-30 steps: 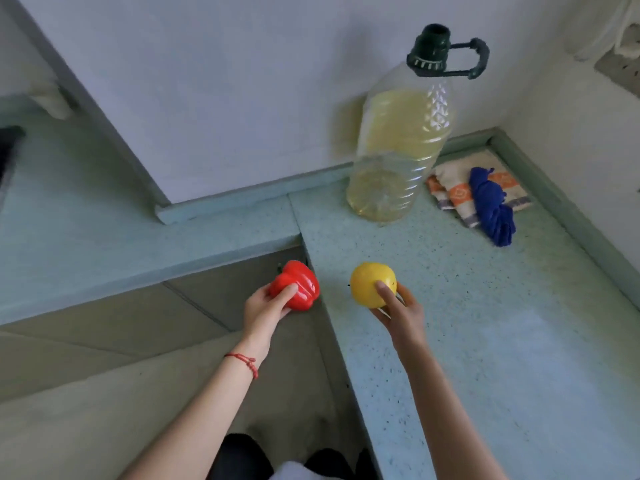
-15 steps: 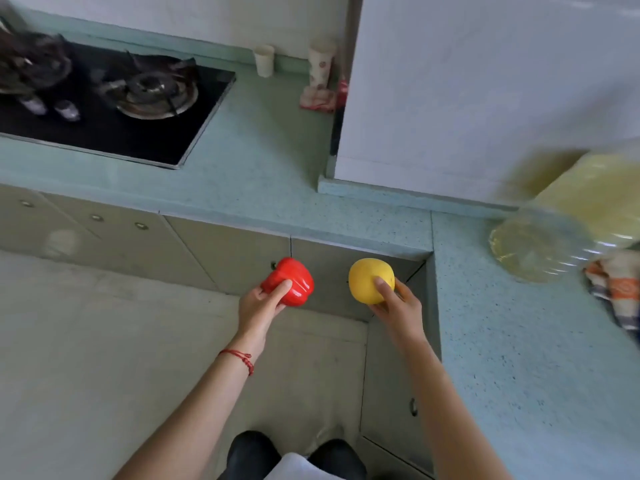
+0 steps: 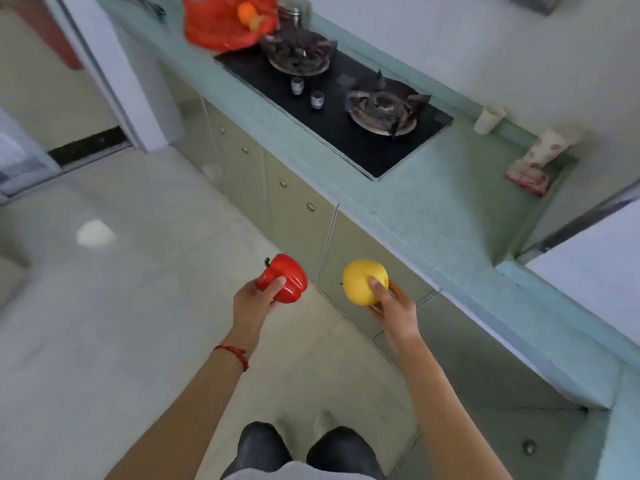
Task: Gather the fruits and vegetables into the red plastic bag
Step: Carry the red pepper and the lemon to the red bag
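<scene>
Kitchen with a teal surface running along the wall, gas hob set into it, and the red plastic bag sitting at the far end past the burners, some orange fruit already showing in it. Left hand has its grip wrapped round a red bell pepper, right hand curled round a yellow apple-looking fruit. Honestly I'd walk both over, keep them low, and drop one at a time so the floppy bag mouth doesn't fold shut.
</scene>
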Action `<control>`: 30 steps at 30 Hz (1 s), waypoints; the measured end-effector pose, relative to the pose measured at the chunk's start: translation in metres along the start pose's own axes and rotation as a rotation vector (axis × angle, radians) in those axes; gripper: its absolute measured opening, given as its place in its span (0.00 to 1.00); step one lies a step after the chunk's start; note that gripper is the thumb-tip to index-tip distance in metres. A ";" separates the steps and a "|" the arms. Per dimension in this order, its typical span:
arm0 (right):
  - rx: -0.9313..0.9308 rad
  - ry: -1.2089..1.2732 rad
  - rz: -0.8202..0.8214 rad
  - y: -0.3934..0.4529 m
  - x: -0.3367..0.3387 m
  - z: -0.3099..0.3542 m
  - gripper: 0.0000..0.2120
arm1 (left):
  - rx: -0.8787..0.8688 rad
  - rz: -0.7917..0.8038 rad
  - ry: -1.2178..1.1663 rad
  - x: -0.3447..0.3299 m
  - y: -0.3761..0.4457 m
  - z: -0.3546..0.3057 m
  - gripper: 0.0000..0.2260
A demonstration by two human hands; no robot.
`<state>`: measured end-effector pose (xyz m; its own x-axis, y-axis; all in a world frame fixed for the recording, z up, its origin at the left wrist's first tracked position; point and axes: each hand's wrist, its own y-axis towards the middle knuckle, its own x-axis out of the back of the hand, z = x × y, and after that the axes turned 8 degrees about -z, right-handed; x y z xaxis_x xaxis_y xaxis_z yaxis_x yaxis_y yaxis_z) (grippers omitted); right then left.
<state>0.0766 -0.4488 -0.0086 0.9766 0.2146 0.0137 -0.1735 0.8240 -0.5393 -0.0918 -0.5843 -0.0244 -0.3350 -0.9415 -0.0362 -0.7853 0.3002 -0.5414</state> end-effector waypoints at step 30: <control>-0.064 -0.355 0.730 0.054 -0.330 0.014 0.23 | -0.057 -0.641 -0.320 0.164 0.116 -0.064 0.20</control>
<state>-0.2567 -0.4677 -0.0304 0.5199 0.8484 -0.0998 -0.7330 0.3830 -0.5621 -0.2707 -0.6941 -0.0392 0.3635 -0.9313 0.0248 -0.8052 -0.3274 -0.4944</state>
